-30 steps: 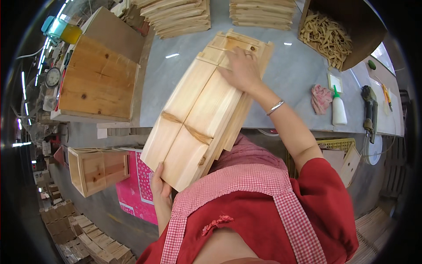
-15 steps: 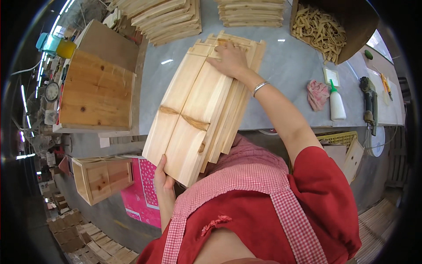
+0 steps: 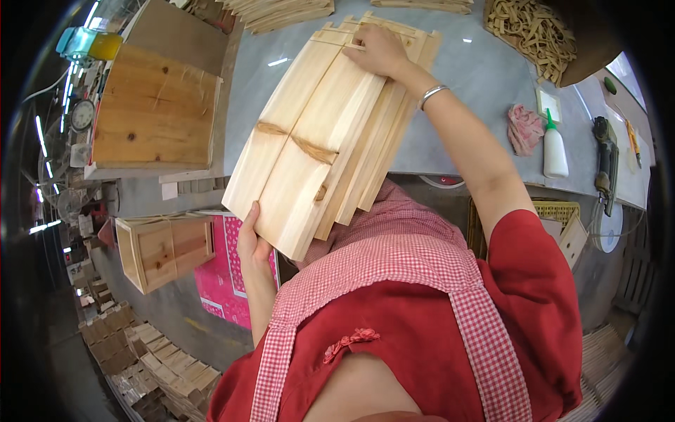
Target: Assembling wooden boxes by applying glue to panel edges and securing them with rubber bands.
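Grey workbench (image 3: pixel 485 77) | plank stack (image 3: pixel 316 133) overhangs edge; left hand (image 3: pixel 251 243) fingers grip underside; right hand (image 3: pixel 380 50) flat on top

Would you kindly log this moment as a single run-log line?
left hand: grips near end of wooden boards | right hand: flat on far end | boards: stacked, tilted against grey table | glue bottle: upright

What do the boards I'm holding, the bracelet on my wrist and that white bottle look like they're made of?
Boards: pale unfinished wood, seemingly pine; grain, knots and a dark streak show. Bracelet: probably metal, thin, silvery and shiny. Bottle: likely plastic, smooth matte white with a green nozzle.
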A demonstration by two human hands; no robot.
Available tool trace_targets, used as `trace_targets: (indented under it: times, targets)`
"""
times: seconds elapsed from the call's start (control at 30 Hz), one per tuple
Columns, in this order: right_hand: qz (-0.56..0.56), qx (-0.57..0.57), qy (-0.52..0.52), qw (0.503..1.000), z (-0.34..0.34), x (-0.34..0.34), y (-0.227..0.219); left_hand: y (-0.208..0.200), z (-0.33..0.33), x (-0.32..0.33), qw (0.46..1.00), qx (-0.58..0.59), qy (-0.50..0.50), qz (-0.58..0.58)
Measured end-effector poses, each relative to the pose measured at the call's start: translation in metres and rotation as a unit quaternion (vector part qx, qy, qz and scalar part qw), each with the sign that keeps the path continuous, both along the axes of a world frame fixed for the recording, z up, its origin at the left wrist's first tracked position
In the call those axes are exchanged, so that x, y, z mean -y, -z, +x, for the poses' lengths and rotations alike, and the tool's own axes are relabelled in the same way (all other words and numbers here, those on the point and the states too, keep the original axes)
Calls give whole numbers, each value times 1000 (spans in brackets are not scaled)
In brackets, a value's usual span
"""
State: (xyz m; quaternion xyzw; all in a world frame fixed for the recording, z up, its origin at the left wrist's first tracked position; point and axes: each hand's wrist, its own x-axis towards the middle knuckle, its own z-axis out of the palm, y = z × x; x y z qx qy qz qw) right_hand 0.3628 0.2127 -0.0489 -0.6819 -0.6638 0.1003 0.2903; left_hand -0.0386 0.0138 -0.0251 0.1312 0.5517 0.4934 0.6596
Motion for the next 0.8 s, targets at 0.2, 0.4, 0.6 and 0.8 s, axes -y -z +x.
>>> trace_targets:
  times: [0.2,0.4,0.6,0.8]
  targets:
    - [-52,-5,-20,998,-10,-6,-12,16,-14,-15,1000,4,-15,-4]
    - [1,-12,-8,1000,-12,-12,2,14,-11,-10,1000,4,-18,-6]
    - [-82,11,60,995,0,-10,-11,24,-14,-4,998,50,12,37]
    - [-114,-1,38,993,4,-2,-20,26,-14,1,998,47,24,47]
